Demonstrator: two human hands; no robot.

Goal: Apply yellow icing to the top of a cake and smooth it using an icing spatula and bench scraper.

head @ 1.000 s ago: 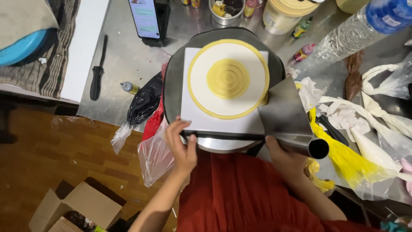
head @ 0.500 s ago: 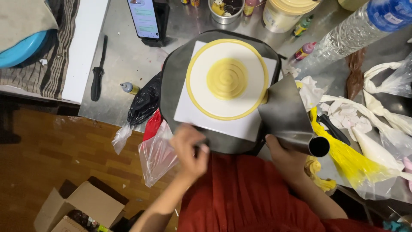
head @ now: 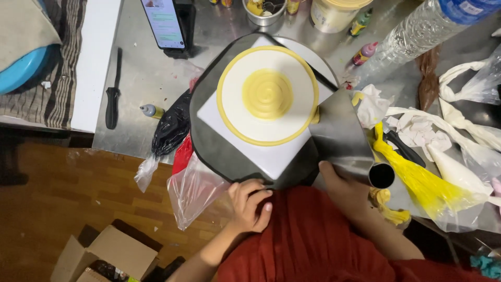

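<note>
1. Sitting on a square white board (head: pixel 271 156) atop a round dark turntable (head: pixel 209 141), the round white cake with a yellow rim and yellow spiral centre (head: pixel 267 94) is smooth-sided.
2. The left hand (head: pixel 249 204), fingers curled, touches the turntable's near edge; the right hand (head: pixel 342 185) grasps a flat metal scraper (head: pixel 339 133) against the cake's side (piping bags crowd the right).

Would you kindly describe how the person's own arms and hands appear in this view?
Both forearms are bare, with no sleeves reaching them. The left hand and right hand wear no gloves; no rings or watch are visible. A red garment covers the body beneath them.
</note>
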